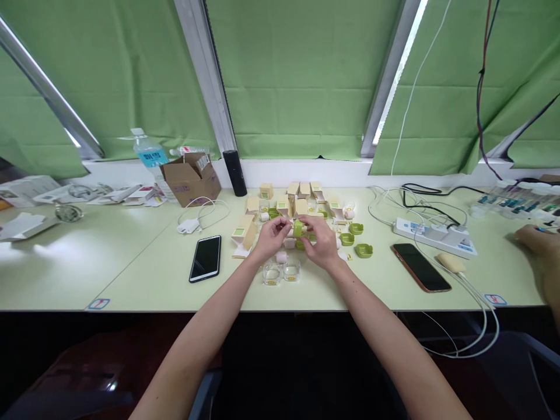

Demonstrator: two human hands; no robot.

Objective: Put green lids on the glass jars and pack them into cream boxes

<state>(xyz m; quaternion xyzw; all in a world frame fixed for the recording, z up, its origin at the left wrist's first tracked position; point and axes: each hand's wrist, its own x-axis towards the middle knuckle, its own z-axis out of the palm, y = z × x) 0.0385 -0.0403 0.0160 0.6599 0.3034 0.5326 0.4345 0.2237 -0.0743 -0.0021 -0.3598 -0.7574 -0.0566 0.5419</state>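
Between my two hands, above the middle of the table, is a small green plastic part (pixel 298 228). My right hand (pixel 322 244) grips it from the right with thumb and fingers. At its left side my left hand (pixel 271 238) is closed in a pinch; what the fingertips hold is too small to make out. Two clear plastic cases (pixel 272 274) with yellow marks lie just below the hands. Green cup-shaped parts (pixel 363 251) are spread to the right. A pink-white piece (pixel 282 256) lies below the hands, and small beige boxes (pixel 245 232) stand behind and left.
A phone (pixel 205 258) lies to the left, another phone (pixel 420 267) to the right near a power strip (pixel 433 236) with loose cables. A cardboard box (pixel 192 179), a water bottle (pixel 151 156) and a black cylinder (pixel 235 173) stand at the back. Another person's hand (pixel 540 248) is at far right.
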